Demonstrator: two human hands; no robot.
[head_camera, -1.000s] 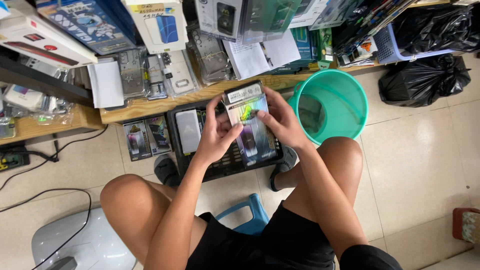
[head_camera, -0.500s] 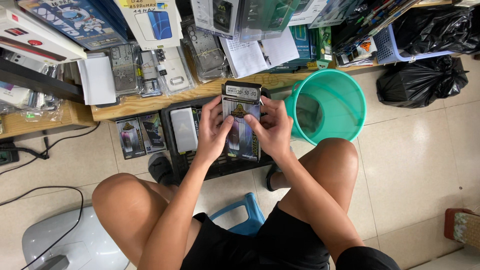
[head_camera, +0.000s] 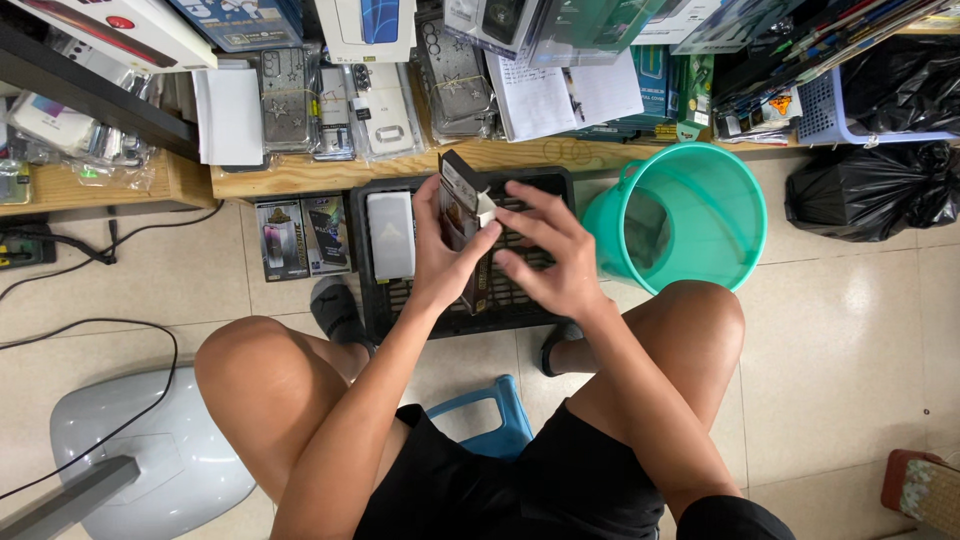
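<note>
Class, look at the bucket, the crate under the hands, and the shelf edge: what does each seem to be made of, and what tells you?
Teal bucket: likely plastic, smooth and slightly glossy, with an even moulded colour.
Black crate: probably rigid plastic, matt, with a moulded lattice of slots.
Shelf edge: looks like wood or wood-look board, light brown with a visible grain.

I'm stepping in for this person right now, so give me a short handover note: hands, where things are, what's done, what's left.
Left hand: grips the dark flat package, held on edge over the black crate.
Right hand: fingers at the package's top, on a pale flap.
White box lies in the crate; the teal bucket stands to the right.
Done: package lifted, flap apparently started.
Left: contents not out yet, as far as I can see.
</note>
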